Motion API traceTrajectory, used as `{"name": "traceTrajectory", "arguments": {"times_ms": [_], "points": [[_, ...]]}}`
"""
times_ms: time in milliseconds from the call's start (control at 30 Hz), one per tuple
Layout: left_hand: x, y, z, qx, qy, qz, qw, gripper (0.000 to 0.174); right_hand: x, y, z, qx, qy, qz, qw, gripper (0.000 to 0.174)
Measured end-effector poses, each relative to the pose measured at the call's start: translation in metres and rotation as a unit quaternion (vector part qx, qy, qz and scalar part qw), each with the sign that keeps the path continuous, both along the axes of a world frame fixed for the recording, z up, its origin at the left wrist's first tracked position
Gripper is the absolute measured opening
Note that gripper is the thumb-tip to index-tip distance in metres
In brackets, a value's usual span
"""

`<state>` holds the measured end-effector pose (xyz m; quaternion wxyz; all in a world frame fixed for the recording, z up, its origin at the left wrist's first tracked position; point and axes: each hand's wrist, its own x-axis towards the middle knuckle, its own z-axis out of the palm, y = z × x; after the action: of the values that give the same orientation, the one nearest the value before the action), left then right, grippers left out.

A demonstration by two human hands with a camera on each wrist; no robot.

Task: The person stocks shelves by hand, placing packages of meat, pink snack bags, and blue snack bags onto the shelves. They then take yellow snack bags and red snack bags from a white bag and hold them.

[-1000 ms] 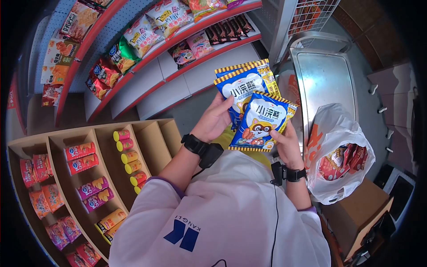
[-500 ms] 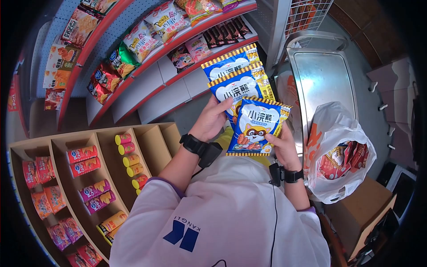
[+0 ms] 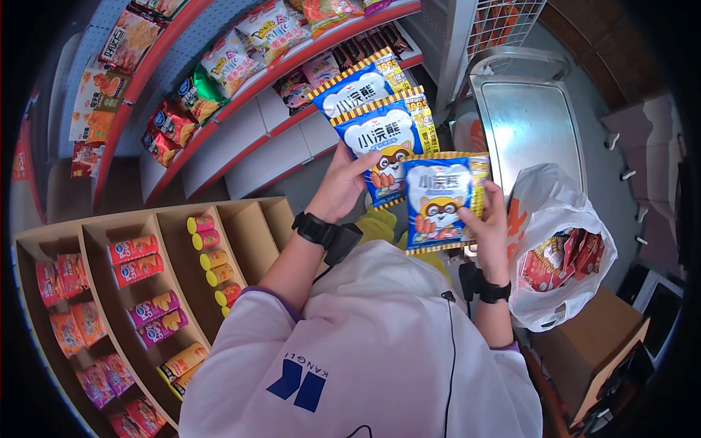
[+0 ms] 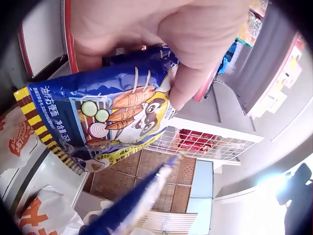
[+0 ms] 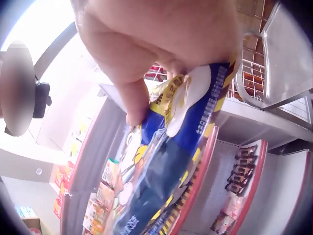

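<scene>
In the head view the left hand (image 3: 340,181) grips two overlapping blue snack packets, the front one (image 3: 381,139) partly covering the rear one (image 3: 352,89). The right hand (image 3: 488,228) pinches a third blue packet (image 3: 439,191) by its right side, thumb on its face. This packet hangs beside the left hand's packets. In the left wrist view the left hand (image 4: 161,29) curls over the packet (image 4: 102,107), thumb on its front. The right hand (image 5: 161,44) in the right wrist view holds its packet (image 5: 166,161) from above.
Red-edged shelves (image 3: 270,128) with snack bags curve across the upper left. A cardboard display (image 3: 175,219) with cans stands at lower left. On the right are a metal cart (image 3: 537,131), a white plastic bag (image 3: 529,292) holding red packets, and a cardboard box (image 3: 591,350).
The right hand has moved right with its packet, off the other two. The left hand's packets have shifted up and left, spread further apart than a second ago.
</scene>
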<state>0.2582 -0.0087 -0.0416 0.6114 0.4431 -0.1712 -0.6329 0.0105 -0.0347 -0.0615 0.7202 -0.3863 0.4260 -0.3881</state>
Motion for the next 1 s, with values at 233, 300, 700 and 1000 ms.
{"name": "traceTrajectory", "arguments": {"times_ms": [233, 300, 700, 1000], "points": [[-0.001, 0.004, -0.01, -0.014, -0.001, -0.01, 1.0, 0.044, 0.022, -0.01, 0.01, -0.09, 0.002, 0.048, 0.995, 0.052], [-0.005, 0.006, -0.013, -0.006, 0.007, 0.004, 1.0, 0.042, 0.034, -0.009, 0.005, -0.116, 0.046, 0.043, 0.991, 0.049], [0.004, 0.041, -0.021, 0.015, -0.002, -0.001, 1.0, 0.067, 0.057, 0.001, -0.02, -0.182, 0.117, 0.071, 0.974, 0.053], [0.072, 0.102, -0.077, 0.141, 0.057, 0.135, 0.979, 0.053, 0.101, 0.025, -0.052, -0.159, 0.191, 0.169, 0.954, 0.057]]}}
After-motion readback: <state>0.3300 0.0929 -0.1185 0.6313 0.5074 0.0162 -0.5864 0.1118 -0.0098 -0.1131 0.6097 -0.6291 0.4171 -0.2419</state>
